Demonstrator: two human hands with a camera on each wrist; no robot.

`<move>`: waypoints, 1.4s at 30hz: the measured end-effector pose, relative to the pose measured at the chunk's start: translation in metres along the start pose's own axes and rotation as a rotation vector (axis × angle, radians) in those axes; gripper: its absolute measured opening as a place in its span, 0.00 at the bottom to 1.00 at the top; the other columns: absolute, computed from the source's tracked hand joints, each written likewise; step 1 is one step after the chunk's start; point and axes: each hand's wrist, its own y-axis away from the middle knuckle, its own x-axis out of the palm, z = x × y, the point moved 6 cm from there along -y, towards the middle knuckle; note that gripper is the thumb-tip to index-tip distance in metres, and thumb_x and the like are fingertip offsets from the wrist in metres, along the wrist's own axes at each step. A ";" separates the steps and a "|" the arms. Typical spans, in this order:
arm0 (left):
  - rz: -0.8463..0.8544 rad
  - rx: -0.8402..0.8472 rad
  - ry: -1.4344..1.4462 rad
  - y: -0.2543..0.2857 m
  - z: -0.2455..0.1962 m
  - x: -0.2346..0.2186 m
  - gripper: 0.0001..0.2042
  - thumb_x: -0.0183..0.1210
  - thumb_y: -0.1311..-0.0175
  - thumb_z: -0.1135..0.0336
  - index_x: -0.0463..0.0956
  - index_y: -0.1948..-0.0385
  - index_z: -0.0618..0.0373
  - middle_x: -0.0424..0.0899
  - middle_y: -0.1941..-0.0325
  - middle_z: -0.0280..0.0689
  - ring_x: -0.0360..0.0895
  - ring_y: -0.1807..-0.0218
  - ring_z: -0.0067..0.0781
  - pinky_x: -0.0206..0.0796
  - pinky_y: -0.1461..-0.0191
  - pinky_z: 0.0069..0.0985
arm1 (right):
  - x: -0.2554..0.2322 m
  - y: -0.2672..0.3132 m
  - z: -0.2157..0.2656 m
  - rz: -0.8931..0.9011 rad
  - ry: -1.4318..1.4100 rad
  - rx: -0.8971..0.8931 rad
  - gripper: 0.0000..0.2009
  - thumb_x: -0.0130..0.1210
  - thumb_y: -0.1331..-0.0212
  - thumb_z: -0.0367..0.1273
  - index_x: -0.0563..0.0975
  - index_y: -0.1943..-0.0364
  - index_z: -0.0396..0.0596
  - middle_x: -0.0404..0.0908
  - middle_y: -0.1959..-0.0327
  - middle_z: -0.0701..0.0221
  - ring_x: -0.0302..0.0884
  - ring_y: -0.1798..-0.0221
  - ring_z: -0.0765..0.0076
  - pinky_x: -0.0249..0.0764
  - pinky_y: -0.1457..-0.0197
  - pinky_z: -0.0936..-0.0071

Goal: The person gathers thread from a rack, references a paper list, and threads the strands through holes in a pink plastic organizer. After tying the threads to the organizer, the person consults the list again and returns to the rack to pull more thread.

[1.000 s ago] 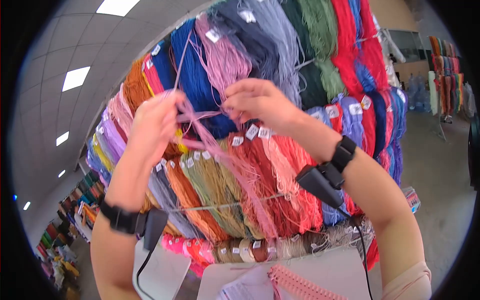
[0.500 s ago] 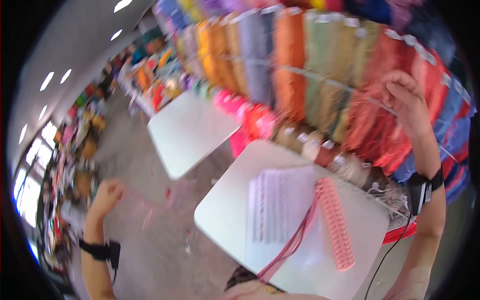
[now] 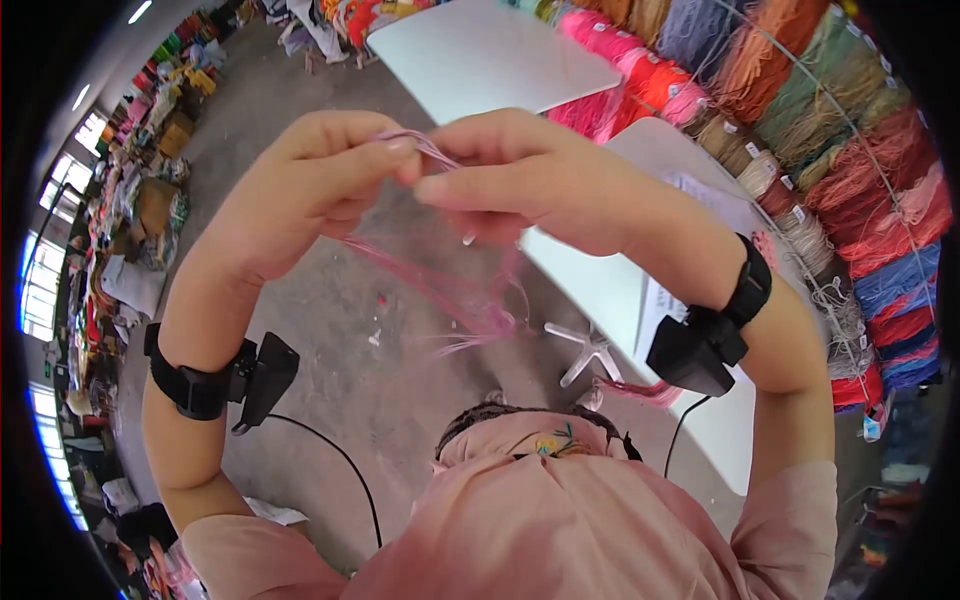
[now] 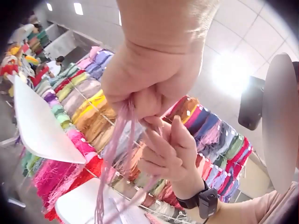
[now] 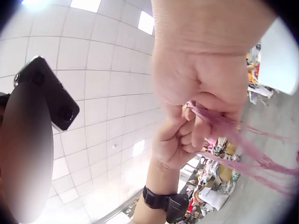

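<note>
Mauve-pink thread (image 3: 430, 150) runs between the two raised hands in the head view. My left hand (image 3: 310, 190) pinches it between thumb and curled fingers; my right hand (image 3: 540, 180) grips it just beside, the fingertips of both nearly meeting. Loose thread ends (image 3: 480, 310) dangle below the hands, over the floor. In the left wrist view, strands (image 4: 108, 168) hang from the left hand (image 4: 152, 79), with the right hand (image 4: 163, 154) close below. The right wrist view has thread (image 5: 233, 135) trailing sideways out of the right hand (image 5: 201, 88).
White tables (image 3: 490, 60) stand ahead and to the right, one bearing papers (image 3: 655, 310). Racked yarn hanks (image 3: 880, 190) fill the right side. A metal stool base (image 3: 585, 352) stands on the floor (image 3: 330, 330). Piled goods (image 3: 150, 210) line the left.
The view has swung from the yarn rack down to the floor and body. Half a second ago the hands were far apart; now they are together in front, both on the pink thread.
</note>
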 end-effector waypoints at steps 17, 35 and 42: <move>-0.012 -0.040 0.498 0.083 0.227 -0.155 0.10 0.50 0.41 0.64 0.71 0.76 0.62 0.55 0.90 0.21 0.47 0.89 0.10 0.36 0.86 0.13 | -0.058 0.047 -0.043 -0.371 -0.089 -0.056 0.09 0.47 0.46 0.34 0.71 0.74 0.41 0.56 0.90 0.82 0.50 0.87 0.87 0.49 0.82 0.85; -0.276 0.457 -0.023 0.029 0.175 -0.075 0.14 0.50 0.44 0.68 0.69 0.56 0.60 0.72 0.55 0.38 0.67 0.51 0.25 0.59 0.51 0.22 | 0.037 -0.048 -0.048 -0.166 0.591 0.244 0.09 0.50 0.50 0.33 0.75 0.76 0.41 0.67 0.86 0.81 0.57 0.84 0.89 0.49 0.83 0.88; 0.100 0.271 0.347 0.015 0.140 -0.034 0.11 0.46 0.40 0.65 0.74 0.67 0.63 0.63 0.84 0.22 0.56 0.80 0.11 0.47 0.77 0.13 | 0.036 -0.033 -0.028 -0.291 0.713 0.393 0.09 0.49 0.49 0.33 0.75 0.74 0.40 0.66 0.86 0.82 0.58 0.82 0.89 0.51 0.81 0.89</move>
